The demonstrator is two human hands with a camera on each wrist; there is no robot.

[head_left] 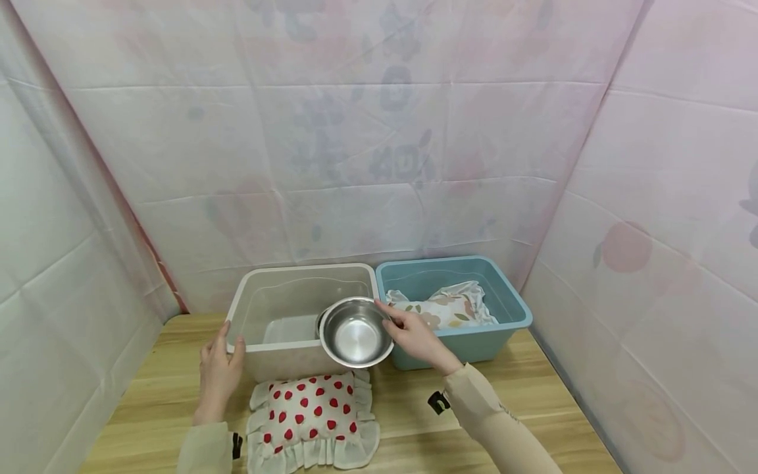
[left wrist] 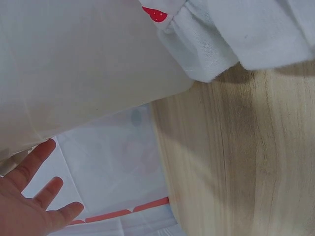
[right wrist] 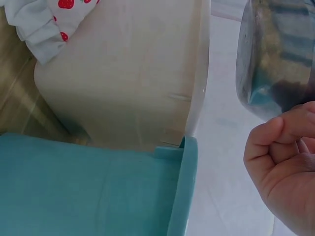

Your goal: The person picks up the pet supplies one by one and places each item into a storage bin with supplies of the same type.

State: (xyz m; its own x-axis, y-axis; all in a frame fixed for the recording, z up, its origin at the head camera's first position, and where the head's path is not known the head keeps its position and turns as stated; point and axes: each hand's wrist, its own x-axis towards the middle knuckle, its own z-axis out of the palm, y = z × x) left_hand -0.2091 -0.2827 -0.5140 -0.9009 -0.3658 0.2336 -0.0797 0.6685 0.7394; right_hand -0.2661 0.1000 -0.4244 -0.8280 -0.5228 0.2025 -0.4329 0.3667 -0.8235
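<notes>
A shiny metal bowl (head_left: 357, 334) tilts above the front right part of the beige bin (head_left: 281, 359), its inside showing in the head view. My right hand (head_left: 419, 337) pinches the bowl by its right rim; in the right wrist view the curled fingers (right wrist: 268, 140) meet its wall. Behind the bowl, inside the bin, a bit of another metal edge (head_left: 318, 327) shows, mostly hidden. My left hand (head_left: 219, 375) rests against the bin's front left corner. In the left wrist view its fingers (left wrist: 37, 157) are spread, one touching the bin's outer wall.
A blue bin (head_left: 462, 342) stands right beside the beige one, with a floral ruffled cushion (head_left: 456, 308) in it. On the wooden table (head_left: 408, 434) before the beige bin lies a strawberry-print cushion (head_left: 310, 411) with white ruffles. Printed cloth walls (head_left: 331, 145) enclose the table.
</notes>
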